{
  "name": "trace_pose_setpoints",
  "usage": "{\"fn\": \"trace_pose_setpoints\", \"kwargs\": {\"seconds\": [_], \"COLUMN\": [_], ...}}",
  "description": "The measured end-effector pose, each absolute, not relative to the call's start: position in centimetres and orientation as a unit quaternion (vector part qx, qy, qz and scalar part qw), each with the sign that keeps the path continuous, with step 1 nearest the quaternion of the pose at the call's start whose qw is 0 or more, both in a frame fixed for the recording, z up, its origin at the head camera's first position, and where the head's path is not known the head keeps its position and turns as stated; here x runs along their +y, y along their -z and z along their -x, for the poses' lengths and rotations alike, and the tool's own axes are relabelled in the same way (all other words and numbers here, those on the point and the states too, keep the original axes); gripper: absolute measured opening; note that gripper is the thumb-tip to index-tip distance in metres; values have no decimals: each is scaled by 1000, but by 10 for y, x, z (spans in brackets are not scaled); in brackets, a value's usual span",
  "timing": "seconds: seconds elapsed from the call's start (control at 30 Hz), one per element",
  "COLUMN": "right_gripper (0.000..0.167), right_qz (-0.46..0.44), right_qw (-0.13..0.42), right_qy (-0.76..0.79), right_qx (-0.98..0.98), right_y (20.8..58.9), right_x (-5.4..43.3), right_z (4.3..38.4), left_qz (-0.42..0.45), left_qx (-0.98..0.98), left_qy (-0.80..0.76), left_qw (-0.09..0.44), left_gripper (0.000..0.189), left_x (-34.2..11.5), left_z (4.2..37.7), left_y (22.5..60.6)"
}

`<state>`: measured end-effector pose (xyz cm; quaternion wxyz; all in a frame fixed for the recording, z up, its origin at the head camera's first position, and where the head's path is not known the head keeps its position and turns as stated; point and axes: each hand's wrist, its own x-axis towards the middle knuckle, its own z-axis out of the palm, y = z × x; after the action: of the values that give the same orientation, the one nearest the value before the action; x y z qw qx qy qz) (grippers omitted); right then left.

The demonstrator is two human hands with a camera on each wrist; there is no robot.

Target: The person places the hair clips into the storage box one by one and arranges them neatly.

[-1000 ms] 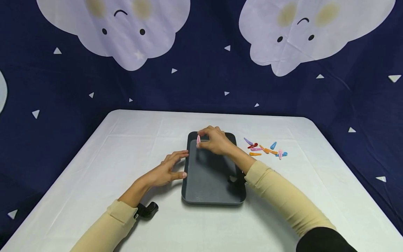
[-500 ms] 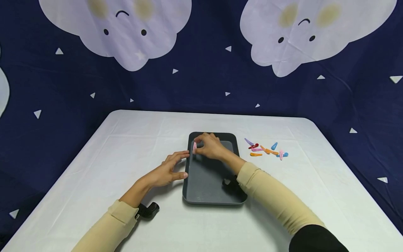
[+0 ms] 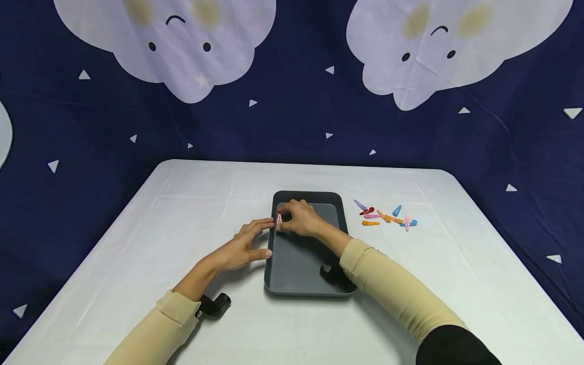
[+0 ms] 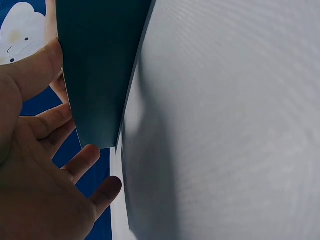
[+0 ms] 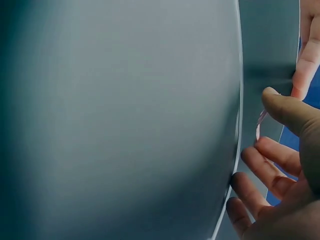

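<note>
Brace the grey tray [image 3: 292, 268]; pinch the pink hair clip [image 3: 279, 221] lightly.
The left hand [image 3: 242, 251], fingers apart, touches the tray's left wall, best just steadying it. The right hand [image 3: 299, 219] has its fingers clamped on the clip just inside that wall. Loose hair clips [image 3: 387, 218] lie farther right on the desk [image 3: 205, 192].

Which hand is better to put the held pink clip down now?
Probably the right hand: it pinches the pink clip over the tray; the left hand only touches the tray's side.
</note>
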<state>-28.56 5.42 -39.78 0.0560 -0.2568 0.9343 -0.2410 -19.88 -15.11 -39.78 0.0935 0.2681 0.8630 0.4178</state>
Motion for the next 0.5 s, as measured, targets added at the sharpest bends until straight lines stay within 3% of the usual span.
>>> {"fn": "trace_pose_setpoints", "kwargs": {"seconds": [0.5], "right_gripper": [49], "right_qz": [273], "right_qw": [53], "right_qy": [209], "right_qx": [938], "right_y": [404], "right_x": [50], "right_z": [287], "left_qz": [-268], "left_qx": [864], "left_qy": [-415], "left_qw": [98], "left_gripper": [68], "left_x": [-151], "left_z": [199], "left_y": [398]}}
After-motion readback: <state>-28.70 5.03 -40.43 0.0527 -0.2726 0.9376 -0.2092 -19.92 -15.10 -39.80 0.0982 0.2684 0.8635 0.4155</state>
